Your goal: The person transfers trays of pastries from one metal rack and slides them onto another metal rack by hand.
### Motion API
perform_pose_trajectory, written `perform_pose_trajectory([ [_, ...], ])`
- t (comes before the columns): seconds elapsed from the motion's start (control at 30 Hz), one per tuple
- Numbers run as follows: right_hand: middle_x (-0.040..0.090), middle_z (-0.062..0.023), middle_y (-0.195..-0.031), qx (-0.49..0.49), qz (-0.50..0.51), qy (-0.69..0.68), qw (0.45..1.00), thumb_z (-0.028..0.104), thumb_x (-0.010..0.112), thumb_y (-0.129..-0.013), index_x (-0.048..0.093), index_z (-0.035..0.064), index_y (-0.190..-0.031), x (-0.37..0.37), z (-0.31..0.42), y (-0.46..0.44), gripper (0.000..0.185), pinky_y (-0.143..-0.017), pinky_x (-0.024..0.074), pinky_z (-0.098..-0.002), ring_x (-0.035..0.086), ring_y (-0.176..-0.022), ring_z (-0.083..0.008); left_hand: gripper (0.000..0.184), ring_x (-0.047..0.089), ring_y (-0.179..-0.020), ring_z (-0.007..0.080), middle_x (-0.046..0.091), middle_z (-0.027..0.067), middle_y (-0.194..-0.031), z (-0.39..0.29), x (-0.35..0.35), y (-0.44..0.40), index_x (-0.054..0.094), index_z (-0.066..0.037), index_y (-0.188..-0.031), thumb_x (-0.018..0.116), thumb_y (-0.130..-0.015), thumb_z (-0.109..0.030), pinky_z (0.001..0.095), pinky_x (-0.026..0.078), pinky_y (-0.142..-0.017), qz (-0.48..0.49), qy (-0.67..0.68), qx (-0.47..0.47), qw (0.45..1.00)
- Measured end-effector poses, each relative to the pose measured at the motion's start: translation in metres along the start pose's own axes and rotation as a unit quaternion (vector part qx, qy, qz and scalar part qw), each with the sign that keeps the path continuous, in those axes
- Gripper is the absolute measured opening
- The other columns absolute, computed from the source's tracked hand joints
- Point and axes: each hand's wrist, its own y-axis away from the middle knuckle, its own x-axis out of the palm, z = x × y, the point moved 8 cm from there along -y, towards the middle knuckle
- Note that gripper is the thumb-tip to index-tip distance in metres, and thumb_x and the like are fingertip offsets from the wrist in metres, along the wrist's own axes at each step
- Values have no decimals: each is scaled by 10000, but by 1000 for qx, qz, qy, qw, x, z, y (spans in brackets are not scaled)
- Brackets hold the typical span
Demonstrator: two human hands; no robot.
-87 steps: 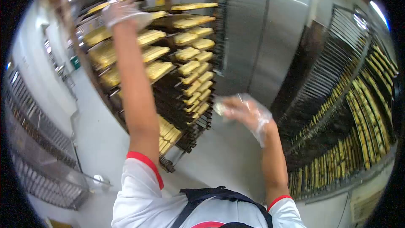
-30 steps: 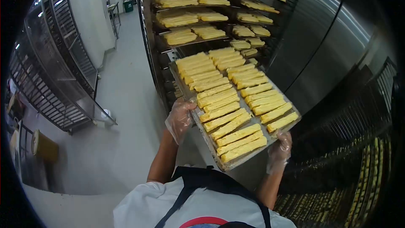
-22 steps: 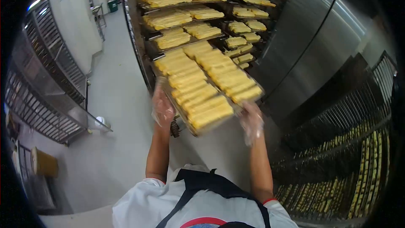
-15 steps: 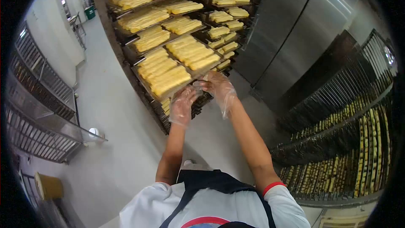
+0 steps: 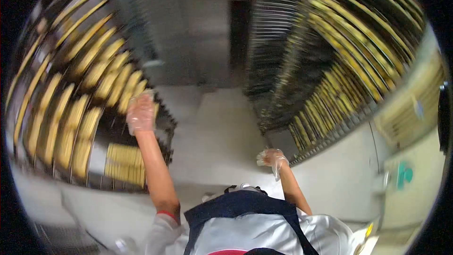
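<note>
My left hand [image 5: 141, 113], in a clear plastic glove, is at the near side of the left rack [image 5: 169, 125], beside its shelves of trays. Rows of long yellow dough strips [image 5: 94, 73] lie on those trays. Blur hides whether its fingers close on the rack frame. My right hand [image 5: 272, 157], gloved likewise, hangs over the floor near the lower corner of the right rack [image 5: 321, 151]. Its fingers look loosely stretched out, and I see nothing in them. A lower tray of yellow strips [image 5: 125, 165] shows left of my left forearm.
The right rack holds many trays with yellow edges [image 5: 358, 33]. Grey metal panels [image 5: 198, 33] stand behind the strip of pale floor [image 5: 212, 123] between the racks. Light wooden boards or crates [image 5: 410, 108] and a teal item [image 5: 405, 174] are at the right.
The view has swung right, with strong blur. My hands, earlier close together at a tray's front edge, are now apart: left by the left rack, right near the right rack.
</note>
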Motion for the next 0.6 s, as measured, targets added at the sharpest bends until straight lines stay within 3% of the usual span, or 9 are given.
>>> perform_pose_trajectory([
  [0.07,647,-154,-940,-126,14,59,990,179,612,-871,568,6,-1084,-8,36,18,278,-705,540,-346,643,-812,-237,334,582,-1062,371,599,278,-1075,168,95,-13,532,106,-1102,459,-917,-163,492,478,-941,34,-101,-212,971],
  [0.17,655,-136,-889,-213,29,-14,977,213,620,-868,563,-9,-1073,23,130,139,308,-699,534,-336,635,-753,-216,448,559,-1099,372,564,250,-1167,340,283,23,476,52,-1236,556,-895,-226,469,470,-946,402,-182,-226,869],
  [0.2,655,-129,-888,-266,61,-50,961,225,633,-857,564,-14,-1070,26,157,168,327,-699,532,-323,632,-725,-199,628,491,-1184,385,501,249,-1267,390,325,20,424,51,-1294,600,-854,-360,507,401,-999,490,-162,-239,823],
  [0.23,655,-129,-888,-272,61,-51,959,225,633,-857,564,-14,-1070,25,173,194,327,-699,532,-323,632,-725,-199,527,544,-1126,340,558,191,-1221,433,372,23,515,21,-1225,584,-865,-358,447,446,-955,483,-155,-259,822],
  [0.27,658,-133,-888,-323,57,-72,942,217,640,-849,567,-21,-1070,20,191,221,333,-689,532,-310,634,-715,-188,385,579,-1021,300,612,125,-1105,463,425,29,586,-13,-1111,583,-854,-299,403,475,-884,575,-419,-47,701],
  [0.3,661,-136,-889,-375,54,-91,921,209,647,-840,569,-28,-1070,12,207,245,339,-678,531,-296,637,-705,-176,259,614,-916,260,667,58,-990,493,478,35,657,-47,-997,581,-844,-241,359,504,-812,574,-618,192,501],
  [0.37,663,-137,-880,-423,47,-91,901,198,642,-837,571,-31,-1069,-10,226,276,334,-671,530,-297,638,-695,-176,336,606,-958,307,589,173,-1094,584,527,-21,508,-15,-1151,527,-890,-225,412,492,-851,392,-383,-157,822],
  [0.4,666,-138,-871,-463,38,-93,881,187,637,-834,573,-35,-1068,-23,235,291,328,-664,529,-297,639,-684,-175,429,595,-1022,344,511,265,-1234,605,546,-5,365,-3,-1329,463,-944,-166,461,473,-911,169,-225,-396,874],
  [0.6,669,-138,-830,-499,-1,-100,861,212,597,-831,573,-59,-1053,-56,275,338,351,-673,507,-301,635,-690,-184,354,607,-990,331,556,228,-1173,583,612,6,456,-16,-1230,487,-928,-198,428,488,-865,333,-377,-216,837],
])
